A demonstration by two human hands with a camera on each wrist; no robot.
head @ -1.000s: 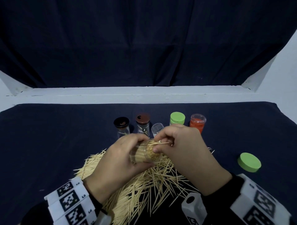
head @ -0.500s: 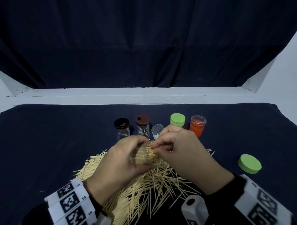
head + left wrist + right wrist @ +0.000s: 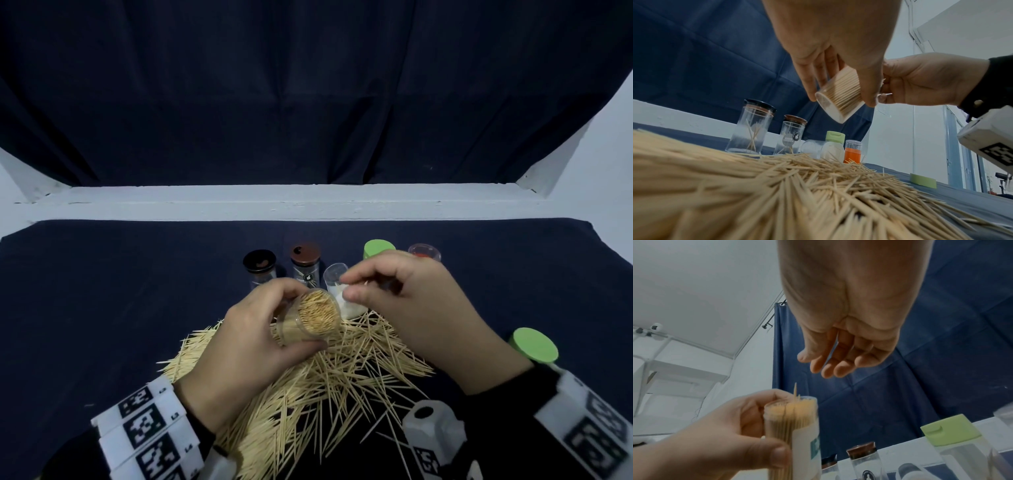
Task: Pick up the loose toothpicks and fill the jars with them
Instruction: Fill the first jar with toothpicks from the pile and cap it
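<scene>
Left grip: left hand (image 3: 246, 337) wraps a clear jar (image 3: 313, 320), fingers and thumb curled round its wall, held tilted above the loose toothpicks (image 3: 308, 387) heaped on the dark worktop (image 3: 102, 291). The jar looks packed to the mouth. Right grip: right hand (image 3: 411, 308) hovers just beside the jar mouth, thumb and forefinger pinching what appears to be one or two toothpicks; the pinched sticks are thin and partly hidden. Judged step: topping off this jar. Next move probably calls for aligning the pinched sticks with the mouth and easing them between the packed ones, or, if none fit, capping with the green lid (image 3: 534, 344) lying apart at right. The right wrist view alone shows one toothpick standing proud of the packed tips, and a label on the jar wall. The left wrist view alone shows that the black-lidded jar (image 3: 752, 126) and brown-lidded jar (image 3: 791, 136) hold only a few sticks each.
</scene>
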